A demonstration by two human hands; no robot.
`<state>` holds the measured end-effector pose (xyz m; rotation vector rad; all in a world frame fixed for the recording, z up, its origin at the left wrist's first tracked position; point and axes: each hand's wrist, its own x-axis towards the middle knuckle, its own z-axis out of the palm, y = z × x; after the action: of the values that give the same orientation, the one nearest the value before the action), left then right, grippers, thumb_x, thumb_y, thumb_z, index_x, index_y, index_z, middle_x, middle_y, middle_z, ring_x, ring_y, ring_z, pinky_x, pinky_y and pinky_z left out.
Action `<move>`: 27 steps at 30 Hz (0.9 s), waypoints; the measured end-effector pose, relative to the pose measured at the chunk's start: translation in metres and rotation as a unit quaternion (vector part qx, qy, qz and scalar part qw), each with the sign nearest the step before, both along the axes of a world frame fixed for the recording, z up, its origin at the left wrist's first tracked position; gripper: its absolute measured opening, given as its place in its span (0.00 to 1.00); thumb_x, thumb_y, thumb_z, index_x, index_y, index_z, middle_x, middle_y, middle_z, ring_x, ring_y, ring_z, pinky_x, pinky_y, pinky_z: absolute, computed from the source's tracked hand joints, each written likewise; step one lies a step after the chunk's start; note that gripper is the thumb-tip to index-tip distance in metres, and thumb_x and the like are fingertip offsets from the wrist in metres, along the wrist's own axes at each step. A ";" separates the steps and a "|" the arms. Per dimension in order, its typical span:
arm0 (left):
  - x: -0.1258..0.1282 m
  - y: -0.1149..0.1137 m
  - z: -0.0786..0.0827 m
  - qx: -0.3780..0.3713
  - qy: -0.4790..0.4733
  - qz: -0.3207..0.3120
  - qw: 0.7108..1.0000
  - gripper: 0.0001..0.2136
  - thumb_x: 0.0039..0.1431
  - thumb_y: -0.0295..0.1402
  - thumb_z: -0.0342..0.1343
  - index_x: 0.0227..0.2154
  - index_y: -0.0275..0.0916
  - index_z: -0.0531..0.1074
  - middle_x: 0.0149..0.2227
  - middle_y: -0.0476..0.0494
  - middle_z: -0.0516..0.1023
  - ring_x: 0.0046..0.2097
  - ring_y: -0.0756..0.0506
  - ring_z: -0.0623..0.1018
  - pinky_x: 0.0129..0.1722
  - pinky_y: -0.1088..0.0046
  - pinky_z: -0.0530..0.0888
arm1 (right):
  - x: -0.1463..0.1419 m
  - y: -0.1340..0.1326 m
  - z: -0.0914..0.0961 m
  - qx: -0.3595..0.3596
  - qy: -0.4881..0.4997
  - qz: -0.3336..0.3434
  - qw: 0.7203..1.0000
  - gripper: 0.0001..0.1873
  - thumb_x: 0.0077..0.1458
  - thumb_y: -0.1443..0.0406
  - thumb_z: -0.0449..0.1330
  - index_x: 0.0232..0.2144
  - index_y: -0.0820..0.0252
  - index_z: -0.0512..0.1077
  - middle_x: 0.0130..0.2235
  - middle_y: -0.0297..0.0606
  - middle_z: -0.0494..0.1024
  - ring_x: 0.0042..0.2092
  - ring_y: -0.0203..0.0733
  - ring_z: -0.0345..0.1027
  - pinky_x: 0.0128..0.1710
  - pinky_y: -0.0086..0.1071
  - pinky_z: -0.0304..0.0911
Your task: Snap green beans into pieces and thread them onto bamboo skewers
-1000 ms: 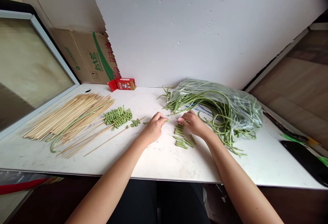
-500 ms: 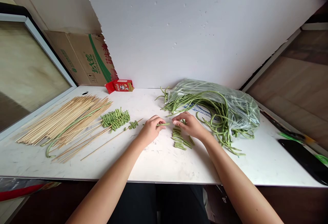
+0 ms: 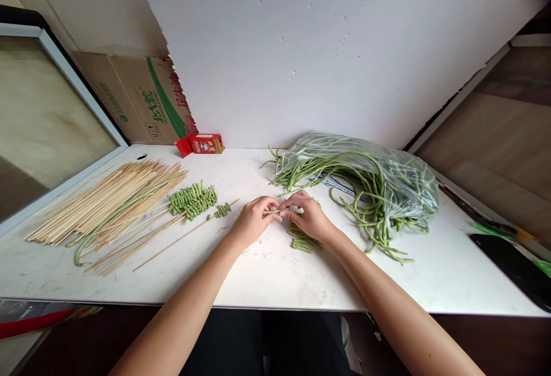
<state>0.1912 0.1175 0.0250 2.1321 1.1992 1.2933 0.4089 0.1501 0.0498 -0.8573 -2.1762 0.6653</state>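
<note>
My left hand point(image 3: 251, 221) and my right hand point(image 3: 306, 216) meet at the middle of the white table point(image 3: 267, 272), both pinched on one short green bean piece point(image 3: 272, 212) held level between them. Under my right hand lies a small pile of cut bean pieces point(image 3: 301, 239). A skewer with a few bean pieces threaded on it point(image 3: 222, 210) lies just left of my left hand, and a bunch of filled skewers point(image 3: 192, 199) sits further left.
A heap of bare bamboo skewers point(image 3: 103, 204) with one long bean across it covers the left side. A clear plastic bag of long green beans point(image 3: 365, 181) lies right. A red carton point(image 3: 200, 144) and a cardboard box point(image 3: 138, 100) stand behind. Dark tools point(image 3: 512, 267) lie far right.
My right hand has moved left from the cut pile with a bean piece, and both hands have come together on it. The view shifted slightly.
</note>
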 end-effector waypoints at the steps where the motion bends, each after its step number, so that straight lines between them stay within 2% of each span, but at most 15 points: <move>1: 0.000 0.000 0.001 0.003 0.003 -0.001 1.000 0.10 0.61 0.26 0.69 0.43 0.40 0.76 0.40 0.46 0.81 0.42 0.46 0.81 0.43 0.72 0.78 | -0.001 0.000 -0.001 0.007 -0.001 0.002 1.000 0.06 0.66 0.62 0.65 0.41 0.54 0.82 0.37 0.42 0.82 0.45 0.51 0.67 0.48 0.45 0.64; 6: 0.003 -0.002 0.004 0.017 0.044 -0.008 0.999 0.01 0.67 0.30 0.64 0.38 0.39 0.79 0.38 0.45 0.81 0.38 0.46 0.79 0.40 0.71 0.76 | -0.003 0.000 -0.002 0.042 0.005 0.005 0.999 0.09 0.65 0.71 0.59 0.38 0.54 0.78 0.36 0.40 0.80 0.44 0.51 0.65 0.47 0.44 0.63; 12: 0.004 -0.004 0.006 0.037 0.073 -0.042 0.996 0.07 0.70 0.27 0.58 0.36 0.39 0.80 0.36 0.45 0.80 0.37 0.47 0.78 0.39 0.71 0.72 | -0.002 0.001 -0.003 0.029 0.005 0.018 0.999 0.13 0.62 0.75 0.58 0.35 0.54 0.79 0.36 0.40 0.80 0.45 0.51 0.66 0.49 0.43 0.64; 22: 0.006 -0.007 0.014 0.039 0.063 -0.073 0.995 0.10 0.71 0.27 0.57 0.31 0.39 0.77 0.32 0.47 0.79 0.36 0.47 0.76 0.40 0.71 0.71 | 0.003 0.003 0.000 -0.031 0.015 0.066 0.997 0.08 0.65 0.67 0.62 0.33 0.54 0.80 0.35 0.40 0.80 0.48 0.51 0.67 0.52 0.44 0.63; 27: 0.008 -0.009 0.016 0.057 0.061 -0.087 0.993 0.11 0.72 0.31 0.56 0.31 0.39 0.76 0.33 0.46 0.79 0.37 0.47 0.76 0.42 0.71 0.72 | 0.007 0.006 0.002 -0.054 0.021 0.099 0.993 0.12 0.68 0.60 0.62 0.33 0.55 0.80 0.35 0.40 0.80 0.47 0.50 0.67 0.52 0.42 0.63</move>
<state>0.1996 0.1084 0.0413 2.3692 0.9795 1.1963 0.4162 0.1562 0.0518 -0.6808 -2.2221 0.8977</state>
